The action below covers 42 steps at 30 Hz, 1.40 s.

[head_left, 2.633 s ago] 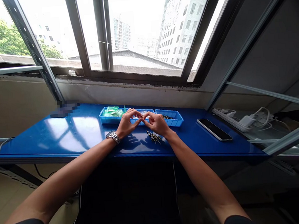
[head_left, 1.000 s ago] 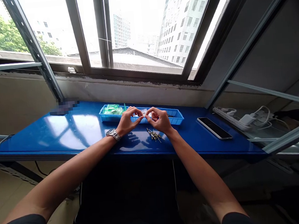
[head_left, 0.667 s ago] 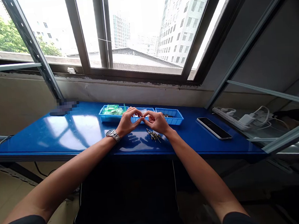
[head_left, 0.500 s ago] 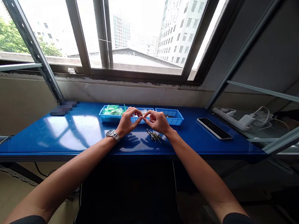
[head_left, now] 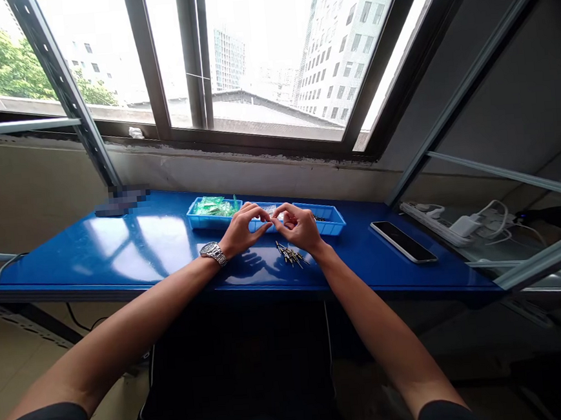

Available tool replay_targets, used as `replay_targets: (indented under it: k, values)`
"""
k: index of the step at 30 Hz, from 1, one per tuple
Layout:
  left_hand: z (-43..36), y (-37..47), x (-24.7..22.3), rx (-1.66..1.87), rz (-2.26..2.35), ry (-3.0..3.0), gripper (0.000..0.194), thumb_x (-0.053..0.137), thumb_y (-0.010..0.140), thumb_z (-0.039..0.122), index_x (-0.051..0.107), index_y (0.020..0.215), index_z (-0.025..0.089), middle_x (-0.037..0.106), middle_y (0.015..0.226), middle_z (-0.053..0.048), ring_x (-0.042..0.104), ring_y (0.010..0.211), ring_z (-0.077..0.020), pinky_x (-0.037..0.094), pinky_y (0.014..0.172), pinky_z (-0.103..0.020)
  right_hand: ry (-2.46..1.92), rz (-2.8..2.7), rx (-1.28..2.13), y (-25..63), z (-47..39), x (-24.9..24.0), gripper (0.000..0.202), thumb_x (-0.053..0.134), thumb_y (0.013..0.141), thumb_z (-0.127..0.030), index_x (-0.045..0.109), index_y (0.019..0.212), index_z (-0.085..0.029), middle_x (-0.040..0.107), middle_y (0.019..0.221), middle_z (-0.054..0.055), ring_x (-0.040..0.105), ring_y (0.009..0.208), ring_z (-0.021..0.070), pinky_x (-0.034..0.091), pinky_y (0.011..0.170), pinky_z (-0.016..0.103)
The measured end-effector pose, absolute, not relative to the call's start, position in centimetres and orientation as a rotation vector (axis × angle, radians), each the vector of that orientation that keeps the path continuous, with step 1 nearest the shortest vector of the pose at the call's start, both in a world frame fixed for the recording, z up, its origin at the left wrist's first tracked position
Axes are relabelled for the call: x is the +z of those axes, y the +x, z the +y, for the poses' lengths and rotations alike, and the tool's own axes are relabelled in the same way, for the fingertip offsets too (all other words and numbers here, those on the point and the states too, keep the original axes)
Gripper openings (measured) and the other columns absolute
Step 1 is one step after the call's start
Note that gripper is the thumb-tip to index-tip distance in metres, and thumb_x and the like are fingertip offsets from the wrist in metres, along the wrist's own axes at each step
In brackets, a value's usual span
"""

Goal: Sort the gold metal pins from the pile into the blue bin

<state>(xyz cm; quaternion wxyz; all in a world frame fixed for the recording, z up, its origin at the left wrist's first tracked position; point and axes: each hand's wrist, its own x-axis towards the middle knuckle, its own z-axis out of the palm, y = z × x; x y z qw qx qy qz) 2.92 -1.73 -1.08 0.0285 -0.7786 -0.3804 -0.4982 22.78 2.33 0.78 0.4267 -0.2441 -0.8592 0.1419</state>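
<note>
My left hand (head_left: 243, 229), with a metal watch (head_left: 213, 253) on its wrist, is raised in front of the blue bins with its fingers bent in a pinch. Fingertip to fingertip beside it, my right hand (head_left: 297, 227) is closed in a pinch too. Whatever lies between the fingertips is too small to make out. On the table just below my right hand is a loose pile of thin brass-and-dark pins (head_left: 291, 254). The left blue bin (head_left: 213, 223) holds green packets (head_left: 215, 206). My hands partly cover the middle bin and the right bin (head_left: 330, 227), which has small dark pieces inside.
The blue table (head_left: 157, 245) runs under a window. A phone (head_left: 403, 242) lies at the right, near a shelf with a power strip (head_left: 432, 224) and white chargers. A blurred dark object (head_left: 120, 202) sits at the far left. Metal shelf posts flank the table.
The fingers of both hands have shifted slightly at the tips, my left fingers parting a little. The bins, pile and phone stay in place.
</note>
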Motion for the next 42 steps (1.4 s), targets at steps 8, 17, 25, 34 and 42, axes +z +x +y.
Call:
replay_targets:
  k: [8, 17, 25, 34, 42]
  values:
    - [-1.9, 2.9, -1.0, -1.458, -1.178, -2.355, 0.009, 0.065, 0.096, 0.029, 0.065, 0.095, 0.02, 0.066, 0.088, -0.004, 0.059, 0.088, -0.0214, 0.051, 0.08, -0.036, -0.699, -2.313, 0.357, 22.9, 2.7, 1.0, 0.02, 0.064, 0.09, -0.039, 0.069, 0.092, -0.02, 0.043, 0.056, -0.007, 0.037, 0.049, 0.0102, 0.035, 0.053, 0.023]
    - [-2.2, 3.0, -0.9, -1.192, -1.199, -2.248, 0.013, 0.051, 0.101, 0.026, 0.062, 0.104, 0.019, 0.067, 0.097, -0.008, 0.056, 0.095, -0.0263, 0.046, 0.084, -0.041, -1.251, -1.996, 0.023, 28.3, 5.3, 2.5, 0.026, 0.059, 0.09, -0.04, 0.072, 0.093, -0.018, 0.06, 0.065, 0.003, 0.055, 0.06, 0.018, 0.04, 0.064, 0.03]
    - [-2.7, 3.7, -0.7, -0.886, -1.099, -2.274, 0.017, 0.048, 0.099, 0.023, 0.063, 0.104, 0.017, 0.067, 0.097, -0.011, 0.056, 0.091, -0.028, 0.043, 0.081, -0.042, -1.471, -2.057, 0.018, 29.7, 4.3, 3.1, 0.026, 0.063, 0.087, -0.042, 0.077, 0.095, -0.022, 0.069, 0.075, 0.006, 0.061, 0.068, 0.0212, 0.037, 0.06, 0.029]
    - [-3.0, 3.9, -1.1, -0.854, -1.134, -2.231, 0.019, 0.048, 0.095, 0.021, 0.067, 0.097, 0.017, 0.065, 0.073, -0.007, 0.054, 0.065, -0.0218, 0.04, 0.067, -0.036, -1.26, -2.563, 0.327, 26.4, 0.8, 3.5, 0.019, 0.07, 0.084, -0.041, 0.079, 0.08, -0.025, 0.069, 0.068, 0.002, 0.059, 0.059, 0.0147, 0.037, 0.052, 0.026]
    - [-2.4, 3.6, -1.6, -0.878, -1.133, -2.229, 0.035, 0.045, 0.094, 0.014, 0.07, 0.116, 0.022, 0.056, 0.056, 0.001, 0.045, 0.049, -0.0156, 0.043, 0.076, -0.038, -1.313, -2.673, 0.293, 24.1, 2.2, 2.9, 0.013, 0.077, 0.076, -0.029, 0.074, 0.065, -0.023, 0.069, 0.065, 0.003, 0.057, 0.056, 0.015, 0.033, 0.05, 0.027]
